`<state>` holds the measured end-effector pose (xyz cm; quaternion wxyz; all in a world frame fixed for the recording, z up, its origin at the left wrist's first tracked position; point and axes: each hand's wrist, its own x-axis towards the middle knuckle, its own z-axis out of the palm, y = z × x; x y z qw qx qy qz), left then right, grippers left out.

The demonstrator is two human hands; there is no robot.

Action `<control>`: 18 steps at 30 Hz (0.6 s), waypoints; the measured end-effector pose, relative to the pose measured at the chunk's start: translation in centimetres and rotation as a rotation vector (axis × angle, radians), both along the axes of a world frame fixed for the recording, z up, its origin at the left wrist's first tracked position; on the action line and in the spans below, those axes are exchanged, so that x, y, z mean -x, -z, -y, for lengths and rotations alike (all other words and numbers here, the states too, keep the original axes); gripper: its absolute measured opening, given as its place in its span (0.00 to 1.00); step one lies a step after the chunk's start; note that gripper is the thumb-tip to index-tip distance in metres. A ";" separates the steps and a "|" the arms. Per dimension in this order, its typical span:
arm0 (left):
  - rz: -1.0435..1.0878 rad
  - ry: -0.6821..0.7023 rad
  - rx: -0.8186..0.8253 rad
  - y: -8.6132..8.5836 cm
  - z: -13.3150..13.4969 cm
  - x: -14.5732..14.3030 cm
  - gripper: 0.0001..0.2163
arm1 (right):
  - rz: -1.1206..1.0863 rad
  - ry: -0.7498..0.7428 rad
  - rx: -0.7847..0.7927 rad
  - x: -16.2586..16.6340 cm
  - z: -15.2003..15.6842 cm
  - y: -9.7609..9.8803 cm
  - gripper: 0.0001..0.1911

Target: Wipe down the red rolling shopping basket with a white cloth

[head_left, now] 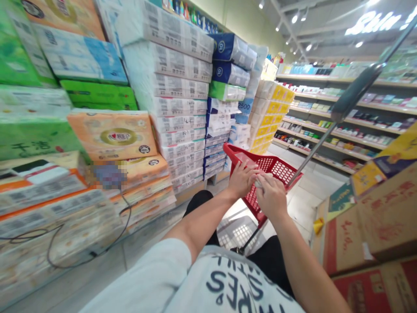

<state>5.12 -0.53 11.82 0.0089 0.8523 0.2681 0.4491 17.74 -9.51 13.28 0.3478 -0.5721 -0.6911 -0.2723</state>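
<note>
Head view: grip of R hand (273, 193) is clamped on a small pale item (258, 183), partly hidden, btw. both hands, at the red basket (284, 171). L hand (240, 180) is just beside; its grip, apart or together, I cannot tell. Tissue packs (114, 135) stand L, cartons (387, 217) R.

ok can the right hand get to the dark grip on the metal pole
Probably yes: nothing seems to block the right hand from the dark grip, though that hand looks busy beside the left hand over the red basket.
</note>
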 end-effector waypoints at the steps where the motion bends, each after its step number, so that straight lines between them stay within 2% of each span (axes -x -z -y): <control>1: -0.010 0.006 -0.007 0.0 0.0 0.1 0.20 | 0.027 0.034 0.023 0.5 0.0 -0.3 0.19; 4: -0.047 0.005 -0.031 0.0 -0.2 0.5 0.20 | 0.054 0.097 0.050 0.3 0.8 -0.5 0.21; 10: -0.004 0.004 -0.034 0.2 -0.3 0.6 0.21 | 0.000 0.094 0.073 -2.7 2.8 -0.1 0.19; 14: 0.034 0.019 0.019 0.1 -0.4 0.2 0.22 | 0.021 0.124 0.115 -0.4 1.4 -0.8 0.18; 18: -0.014 0.063 0.010 -0.2 -0.8 0.7 0.23 | 0.092 0.131 0.090 1.7 0.0 -0.9 0.22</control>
